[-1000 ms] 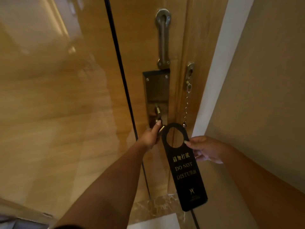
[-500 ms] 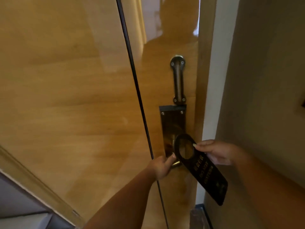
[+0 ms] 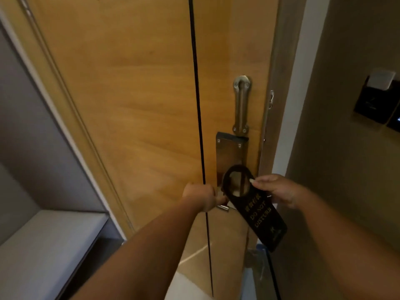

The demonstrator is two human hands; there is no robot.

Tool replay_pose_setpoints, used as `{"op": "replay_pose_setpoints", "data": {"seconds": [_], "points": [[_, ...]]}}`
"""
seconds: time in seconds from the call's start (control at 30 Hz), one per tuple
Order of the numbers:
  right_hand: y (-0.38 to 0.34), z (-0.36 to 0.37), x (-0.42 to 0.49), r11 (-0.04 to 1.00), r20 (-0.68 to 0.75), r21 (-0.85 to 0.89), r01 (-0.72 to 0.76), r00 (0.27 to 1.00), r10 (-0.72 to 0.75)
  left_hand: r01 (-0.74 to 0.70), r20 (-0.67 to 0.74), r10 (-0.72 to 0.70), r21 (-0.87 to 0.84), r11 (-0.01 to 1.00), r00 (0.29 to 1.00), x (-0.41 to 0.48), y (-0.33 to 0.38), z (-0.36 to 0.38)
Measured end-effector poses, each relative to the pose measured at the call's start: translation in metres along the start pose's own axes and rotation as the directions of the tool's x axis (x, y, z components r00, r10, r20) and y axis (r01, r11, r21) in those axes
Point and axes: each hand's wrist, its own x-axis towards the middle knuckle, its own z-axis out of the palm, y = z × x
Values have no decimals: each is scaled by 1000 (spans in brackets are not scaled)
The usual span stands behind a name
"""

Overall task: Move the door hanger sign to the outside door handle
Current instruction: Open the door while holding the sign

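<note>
A black "DO NOT DISTURB" door hanger sign point(image 3: 257, 211) hangs tilted in my right hand point(image 3: 279, 190), which pinches it beside the round hole. My left hand point(image 3: 201, 197) is closed around the inside lever handle point(image 3: 223, 207) of the wooden door point(image 3: 134, 118); only the lever's metal tip shows past my fingers. The sign's hole sits in front of the metal lock plate point(image 3: 229, 156). The outside handle is hidden behind the door.
A metal door guard bar point(image 3: 242, 105) is mounted above the lock plate. A white door frame point(image 3: 292, 105) and beige wall are on the right, with a dark key-card holder point(image 3: 374, 100). A grey shelf point(image 3: 43, 241) stands at lower left.
The view has shifted so the door hardware sits lower. The sign has swung from hanging straight down to a tilt. My left hand has closed fully over the lever.
</note>
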Motion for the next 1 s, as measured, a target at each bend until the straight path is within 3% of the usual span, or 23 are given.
{"op": "replay_pose_setpoints", "data": {"seconds": [0.27,0.33,0.4,0.5,0.6,0.7,0.8,1.0], "points": [[-4,84,-62,1000,216,28,-8,976,2,102,125,-113,93,990,986,-115,-26,-1],[-8,98,-71,997,308,65,-33,951,12,103,121,-98,-34,994,988,-146,-38,-5],[-7,109,-77,981,388,165,-101,921,29,124,90,-102,-297,947,991,-177,-53,-9],[-2,122,-73,927,445,323,-193,895,31,225,126,-188,-634,740,974,-212,-74,-17],[-2,145,-61,922,496,328,-208,868,20,330,180,-285,-672,663,941,-245,-91,-22],[-4,175,-45,918,544,324,-230,839,18,415,210,-370,-627,659,905,-275,-115,-21],[-9,205,-26,919,602,302,-252,798,22,435,151,-443,-612,660,884,-311,-133,-21],[-18,274,9,950,680,244,-197,733,-23,402,0,-641,-779,481,768,-373,-156,-17]]}}
